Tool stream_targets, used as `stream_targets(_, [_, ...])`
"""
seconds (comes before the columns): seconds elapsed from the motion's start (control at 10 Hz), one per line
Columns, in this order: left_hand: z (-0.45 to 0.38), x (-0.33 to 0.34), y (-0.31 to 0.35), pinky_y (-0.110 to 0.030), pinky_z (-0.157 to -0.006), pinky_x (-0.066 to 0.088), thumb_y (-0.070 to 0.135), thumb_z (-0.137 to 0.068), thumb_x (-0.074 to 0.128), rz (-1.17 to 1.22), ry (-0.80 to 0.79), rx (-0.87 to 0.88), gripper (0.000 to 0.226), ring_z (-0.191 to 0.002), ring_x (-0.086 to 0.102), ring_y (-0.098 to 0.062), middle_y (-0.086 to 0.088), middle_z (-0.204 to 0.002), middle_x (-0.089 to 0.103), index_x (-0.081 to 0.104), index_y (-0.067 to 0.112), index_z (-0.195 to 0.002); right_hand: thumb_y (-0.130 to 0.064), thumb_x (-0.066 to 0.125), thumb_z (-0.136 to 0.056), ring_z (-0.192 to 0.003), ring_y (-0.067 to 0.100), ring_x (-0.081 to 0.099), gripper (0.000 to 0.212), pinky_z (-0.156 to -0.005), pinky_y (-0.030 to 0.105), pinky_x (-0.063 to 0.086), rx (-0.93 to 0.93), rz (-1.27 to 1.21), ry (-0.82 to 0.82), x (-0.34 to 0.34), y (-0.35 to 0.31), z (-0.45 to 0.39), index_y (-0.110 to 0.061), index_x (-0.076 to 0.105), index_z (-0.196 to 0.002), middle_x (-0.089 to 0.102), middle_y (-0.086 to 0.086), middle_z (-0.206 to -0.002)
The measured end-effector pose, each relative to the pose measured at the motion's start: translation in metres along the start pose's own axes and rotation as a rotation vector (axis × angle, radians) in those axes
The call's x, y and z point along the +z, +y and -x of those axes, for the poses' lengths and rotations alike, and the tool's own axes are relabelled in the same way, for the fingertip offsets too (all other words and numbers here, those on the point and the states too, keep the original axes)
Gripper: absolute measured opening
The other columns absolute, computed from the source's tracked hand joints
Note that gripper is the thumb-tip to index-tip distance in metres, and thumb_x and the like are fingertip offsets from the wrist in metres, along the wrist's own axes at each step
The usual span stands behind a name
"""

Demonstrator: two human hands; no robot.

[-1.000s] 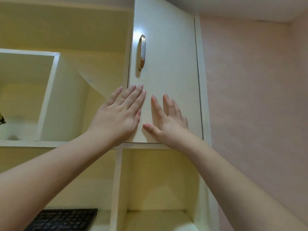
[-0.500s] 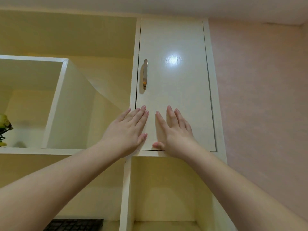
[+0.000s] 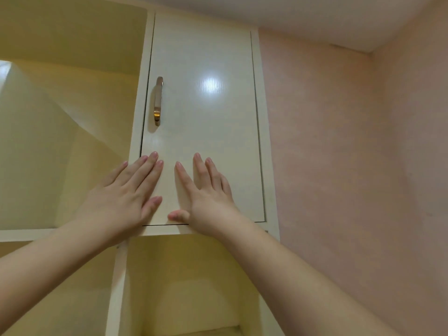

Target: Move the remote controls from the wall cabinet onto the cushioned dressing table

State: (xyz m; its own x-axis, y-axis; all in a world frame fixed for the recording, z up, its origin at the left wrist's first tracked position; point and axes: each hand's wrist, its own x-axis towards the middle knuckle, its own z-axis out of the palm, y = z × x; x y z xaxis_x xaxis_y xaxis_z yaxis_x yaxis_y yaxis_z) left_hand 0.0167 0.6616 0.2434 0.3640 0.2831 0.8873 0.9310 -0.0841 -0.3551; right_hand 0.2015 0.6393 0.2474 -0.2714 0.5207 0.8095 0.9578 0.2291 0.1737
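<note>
The wall cabinet's cream door (image 3: 206,122) is closed flush in its frame, with a metal bar handle (image 3: 158,100) near its left edge. My left hand (image 3: 126,192) lies flat with fingers spread on the door's lower left corner. My right hand (image 3: 203,192) lies flat beside it on the lower middle of the door, thumb near the bottom edge. Neither hand holds anything. No remote control is in view, and the dressing table is out of frame.
Open cream shelf compartments sit to the left (image 3: 60,141) and below the door (image 3: 184,282). A pink wall (image 3: 339,166) runs along the right, and the ceiling (image 3: 303,13) is close above.
The door swung from ajar to fully closed under both palms. The view shifted rightward, so the keyboard and the small object on the left shelf dropped out of frame.
</note>
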Motion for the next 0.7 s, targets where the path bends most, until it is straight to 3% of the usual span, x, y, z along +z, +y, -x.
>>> stream_targets(0.1, [0.0, -0.004, 0.002, -0.028, -0.115, -0.003, 0.048, -0.092, 0.021, 0.02, -0.01, -0.007, 0.069, -0.141, 0.03, -0.017, -0.007, -0.156, 0.026, 0.028, 0.009, -0.148, -0.06, 0.048, -0.087, -0.141, 0.023, -0.03, 0.092, -0.115, 0.04, -0.01, -0.002, 0.024, -0.033, -0.005, 0.001, 0.003, -0.035, -0.016, -0.148, -0.032, 0.002, -0.155])
stream_targets(0.2, [0.001, -0.009, 0.003, -0.031, -0.115, -0.005, 0.055, -0.086, 0.002, -0.004, -0.011, 0.0, 0.076, -0.147, 0.011, -0.014, -0.002, -0.159, 0.001, 0.005, 0.014, -0.151, -0.056, 0.046, -0.091, -0.144, 0.02, -0.024, 0.087, -0.118, 0.039, -0.004, -0.014, 0.068, -0.071, -0.013, 0.005, 0.008, -0.032, -0.014, -0.149, -0.028, 0.0, -0.156])
stream_targets(0.3, [0.002, -0.021, 0.007, -0.037, -0.118, -0.002, 0.056, -0.09, 0.002, -0.016, -0.105, -0.023, 0.073, -0.148, -0.007, -0.012, 0.002, -0.159, -0.018, -0.013, 0.017, -0.15, -0.055, 0.041, -0.093, -0.146, 0.016, -0.016, 0.082, -0.119, 0.038, 0.003, -0.015, 0.019, -0.11, -0.02, 0.01, 0.02, -0.028, -0.008, -0.151, -0.021, -0.002, -0.159])
stream_targets(0.4, [0.011, -0.035, 0.018, -0.039, -0.119, 0.002, 0.056, -0.095, 0.013, -0.007, -0.204, -0.031, 0.072, -0.148, -0.007, -0.014, -0.001, -0.16, -0.017, -0.01, 0.018, -0.151, -0.056, 0.039, -0.093, -0.147, 0.016, -0.011, 0.078, -0.119, 0.038, 0.006, 0.02, 0.004, -0.163, -0.023, 0.009, 0.039, -0.027, -0.005, -0.151, -0.017, -0.003, -0.16])
stream_targets(0.7, [0.087, -0.053, 0.044, -0.035, -0.12, 0.007, 0.062, -0.094, 0.014, 0.243, -0.374, 0.048, 0.068, -0.148, 0.001, -0.012, 0.005, -0.162, -0.002, 0.001, 0.03, -0.152, -0.058, 0.032, -0.094, -0.147, 0.016, 0.006, 0.069, -0.118, 0.037, 0.009, 0.069, -0.049, -0.19, -0.019, -0.011, 0.116, -0.028, 0.011, -0.152, 0.007, -0.002, -0.161])
